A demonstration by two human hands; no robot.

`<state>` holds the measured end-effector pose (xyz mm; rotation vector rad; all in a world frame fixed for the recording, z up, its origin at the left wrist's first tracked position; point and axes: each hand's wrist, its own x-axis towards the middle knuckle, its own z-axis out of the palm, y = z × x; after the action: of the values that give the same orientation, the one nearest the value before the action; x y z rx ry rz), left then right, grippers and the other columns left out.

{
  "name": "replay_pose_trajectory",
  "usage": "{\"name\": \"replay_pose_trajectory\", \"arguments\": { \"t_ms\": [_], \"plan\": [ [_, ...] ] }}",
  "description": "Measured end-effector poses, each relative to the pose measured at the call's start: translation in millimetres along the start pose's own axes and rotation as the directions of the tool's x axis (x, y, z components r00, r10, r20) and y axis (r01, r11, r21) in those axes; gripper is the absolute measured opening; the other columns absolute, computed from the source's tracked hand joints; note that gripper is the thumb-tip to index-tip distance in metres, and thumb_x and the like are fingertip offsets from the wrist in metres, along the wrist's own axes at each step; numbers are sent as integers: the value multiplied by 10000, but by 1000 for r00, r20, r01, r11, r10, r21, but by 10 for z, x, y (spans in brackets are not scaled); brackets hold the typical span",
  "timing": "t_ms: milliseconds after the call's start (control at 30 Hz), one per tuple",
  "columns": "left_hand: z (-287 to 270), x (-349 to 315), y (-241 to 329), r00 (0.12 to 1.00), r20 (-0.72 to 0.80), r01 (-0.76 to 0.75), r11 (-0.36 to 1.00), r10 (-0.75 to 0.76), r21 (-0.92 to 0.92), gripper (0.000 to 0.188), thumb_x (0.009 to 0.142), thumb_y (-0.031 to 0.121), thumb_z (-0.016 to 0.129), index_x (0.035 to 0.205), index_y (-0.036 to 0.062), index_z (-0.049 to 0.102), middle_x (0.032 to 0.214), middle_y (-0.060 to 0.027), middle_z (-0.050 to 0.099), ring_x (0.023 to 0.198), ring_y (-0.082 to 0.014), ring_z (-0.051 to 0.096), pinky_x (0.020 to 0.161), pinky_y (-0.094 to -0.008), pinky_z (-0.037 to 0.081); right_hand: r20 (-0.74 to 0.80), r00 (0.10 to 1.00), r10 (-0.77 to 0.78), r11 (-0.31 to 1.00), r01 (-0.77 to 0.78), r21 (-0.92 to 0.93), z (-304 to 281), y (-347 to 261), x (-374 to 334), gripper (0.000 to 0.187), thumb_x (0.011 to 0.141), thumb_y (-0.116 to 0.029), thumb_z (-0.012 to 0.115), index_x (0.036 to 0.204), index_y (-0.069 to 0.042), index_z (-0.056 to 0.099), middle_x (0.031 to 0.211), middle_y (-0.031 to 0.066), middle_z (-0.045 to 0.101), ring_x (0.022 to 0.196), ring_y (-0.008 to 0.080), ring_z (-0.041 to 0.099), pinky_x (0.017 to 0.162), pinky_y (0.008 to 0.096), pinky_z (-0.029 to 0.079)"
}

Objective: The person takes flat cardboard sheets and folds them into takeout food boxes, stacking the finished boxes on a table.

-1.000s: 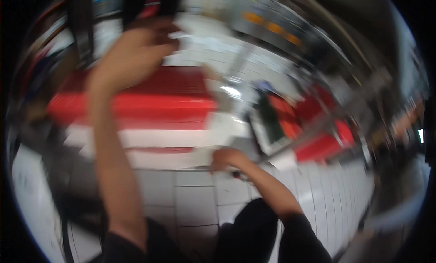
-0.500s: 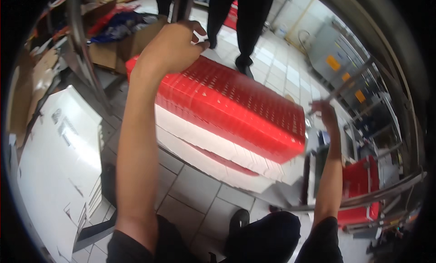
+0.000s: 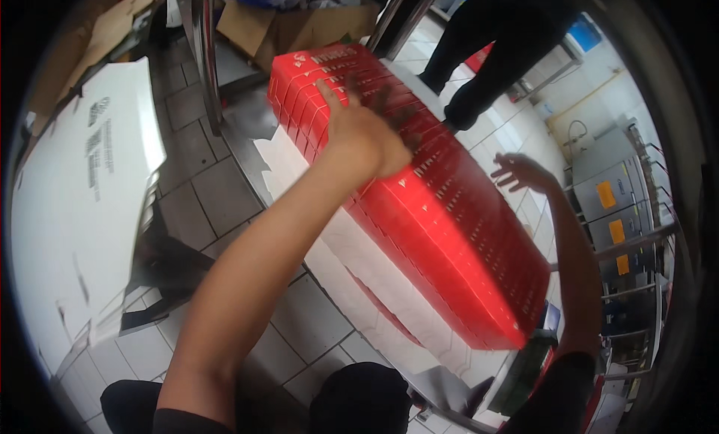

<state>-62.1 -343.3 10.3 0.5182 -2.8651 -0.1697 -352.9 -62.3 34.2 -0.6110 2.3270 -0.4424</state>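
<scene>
A long row of red flat-folded cardboard boxes (image 3: 457, 224) runs slantwise across the middle, packed tightly side by side, their white flaps (image 3: 344, 243) showing underneath. My left hand (image 3: 367, 138) is over the upper part of the row with its fingers spread; it holds nothing, and I cannot tell if it touches the boxes. Past the row's right side, my right hand (image 3: 520, 172) hovers with its fingers apart and nothing in them.
At the left stands a stack of white cardboard sheets (image 3: 112, 157). An open brown carton (image 3: 299, 29) lies beyond a metal post (image 3: 206, 59). Another person's dark-trousered legs (image 3: 479, 52) are at the far side. Grey cabinets (image 3: 618, 202) line the right, above the tiled floor (image 3: 284, 322).
The view has swung, so the row looks steeper and nearer. My left hand has gone from the row's far-left end to over its top, fingers spreading. My right hand remains off the row.
</scene>
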Motion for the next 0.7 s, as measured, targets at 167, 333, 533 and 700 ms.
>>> {"name": "replay_pose_trajectory", "arguments": {
  "t_ms": [167, 333, 533, 700],
  "plan": [
    [204, -153, 57, 975, -220, -35, 995, 14, -94, 526, 912, 500, 444, 1393, 290, 477, 1490, -94, 379, 1396, -469, 213, 1034, -764, 122, -36, 995, 92, 982, -96, -160, 134, 30, 1144, 723, 884, -734, 371, 1166, -82, 506, 1114, 84, 618, 841, 206, 600, 759, 407, 498],
    [102, -58, 79, 968, -251, -64, 959, -8, -277, 496, 877, 484, 505, 1316, 263, 573, 1473, -98, 398, 1380, -477, 224, 1029, -754, 149, -162, 987, 23, 998, -31, -46, 121, 319, 2174, 654, 896, -717, 361, 779, -85, 482, 675, 0, 440, 625, 135, 488, 498, 336, 365],
    [70, -39, -48, 991, -124, 7, 932, -55, -363, 519, 897, 502, 443, 1362, 288, 531, 1510, -76, 365, 1419, -473, 129, 1077, -733, 48, -298, 950, 97, 983, -45, 178, 512, 165, 2869, 664, 838, -675, 512, 981, -38, 635, 877, 76, 622, 795, 184, 570, 697, 348, 435],
    [15, 10, -46, 997, -65, 9, 914, -39, -405, 521, 899, 502, 441, 1369, 291, 521, 1523, -65, 344, 1429, -470, 93, 1074, -744, 47, -387, 911, 139, 961, -30, 276, 473, 303, 3358, 599, 813, -565, 612, 1072, -25, 634, 988, 97, 632, 882, 206, 583, 788, 364, 440]
  ]
}}
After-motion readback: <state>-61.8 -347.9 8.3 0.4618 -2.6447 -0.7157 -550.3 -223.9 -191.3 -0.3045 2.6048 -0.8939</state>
